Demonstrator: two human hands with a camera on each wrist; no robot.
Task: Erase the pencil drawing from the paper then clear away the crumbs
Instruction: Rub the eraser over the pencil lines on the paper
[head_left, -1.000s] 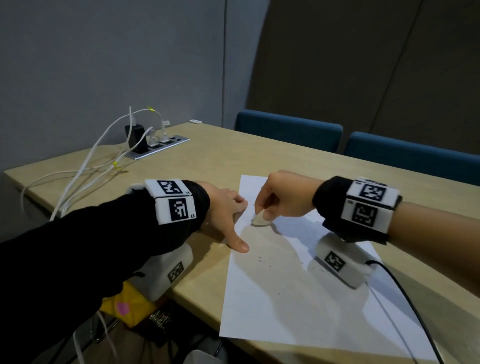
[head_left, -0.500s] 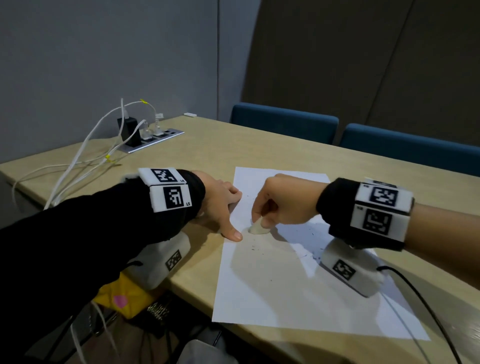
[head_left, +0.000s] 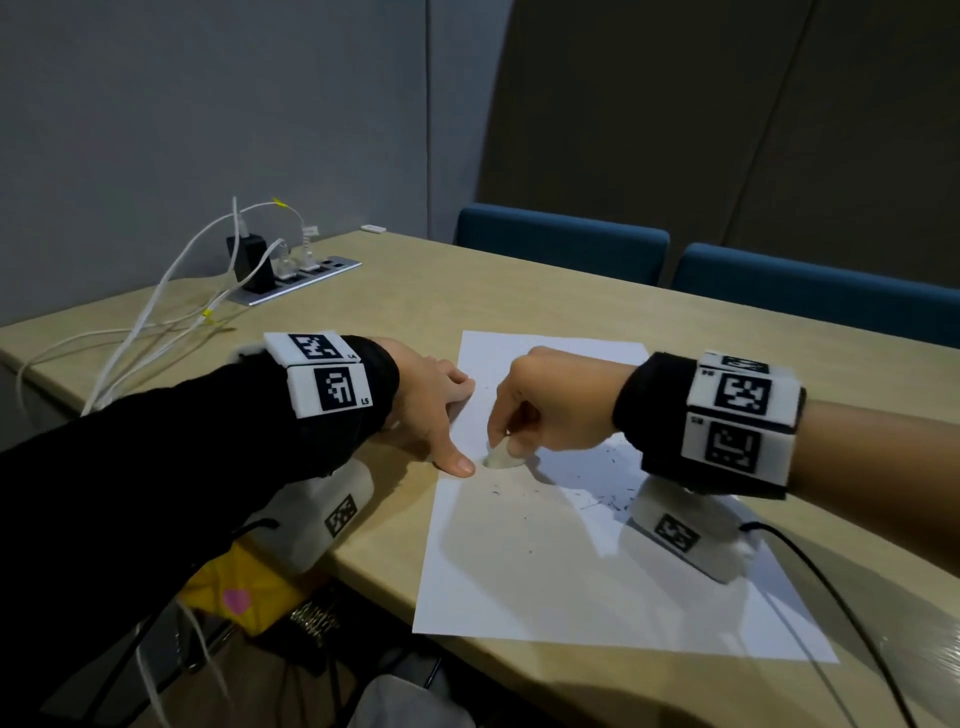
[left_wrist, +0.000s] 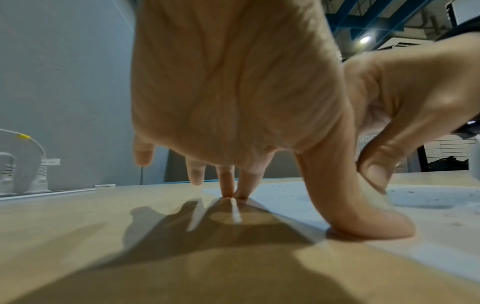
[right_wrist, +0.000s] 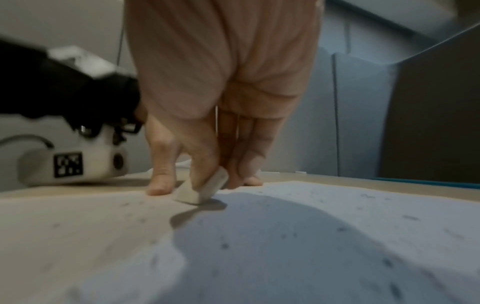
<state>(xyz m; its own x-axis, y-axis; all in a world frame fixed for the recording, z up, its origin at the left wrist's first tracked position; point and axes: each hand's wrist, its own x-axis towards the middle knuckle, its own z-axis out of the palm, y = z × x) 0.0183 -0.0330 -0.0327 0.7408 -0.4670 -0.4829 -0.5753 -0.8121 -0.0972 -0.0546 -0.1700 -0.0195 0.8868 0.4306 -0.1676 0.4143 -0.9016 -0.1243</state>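
A white sheet of paper (head_left: 545, 561) lies on the wooden table (head_left: 395, 291), near its front edge. Dark eraser crumbs (head_left: 613, 493) are scattered over its middle. My right hand (head_left: 540, 410) pinches a small white eraser (head_left: 500, 457) and presses it on the paper near the left edge; the eraser (right_wrist: 201, 190) stands tilted under the fingertips in the right wrist view. My left hand (head_left: 436, 410) is spread, with its thumb (left_wrist: 369, 222) and straight fingers (left_wrist: 231, 185) pressing down the paper's left edge. No pencil line is clear to me.
A power strip (head_left: 296, 280) with a black adapter and white cables (head_left: 156, 322) sits at the table's far left. Two blue chairs (head_left: 561, 249) stand behind the table. A yellow bag (head_left: 234, 587) lies below the front edge. A black cable (head_left: 841, 597) trails from my right wrist.
My right hand has slid the eraser toward me and leftward along the paper, close to my left thumb. More crumbs show on the sheet. The left hand still presses the edge.
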